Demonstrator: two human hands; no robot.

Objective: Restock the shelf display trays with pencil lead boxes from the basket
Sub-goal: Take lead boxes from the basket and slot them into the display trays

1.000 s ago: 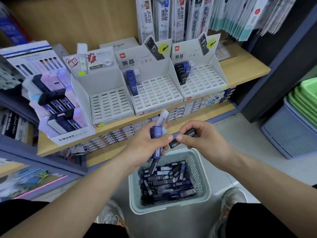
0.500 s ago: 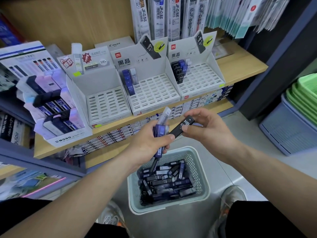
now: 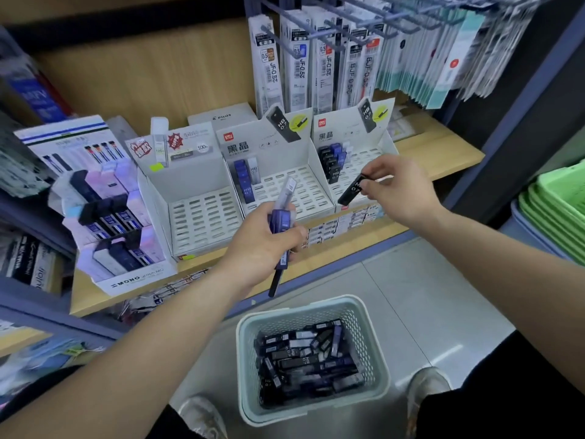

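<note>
A person's left hand (image 3: 262,242) grips a bundle of pencil lead boxes (image 3: 282,217) just off the front edge of the shelf (image 3: 443,153), below the sparsely filled middle display tray (image 3: 310,185). On the floor (image 3: 427,296) between the arms, a basket (image 3: 245,359) holds a loose heap of boxes (image 3: 304,362). The right hand (image 3: 399,188), held apart from the left, pinches a single black box (image 3: 350,193) before the rightmost display tray (image 3: 367,153).

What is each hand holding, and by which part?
The right hand pinches one black lead box by its upper end; the left hand grips several lead boxes around their middle.
</note>
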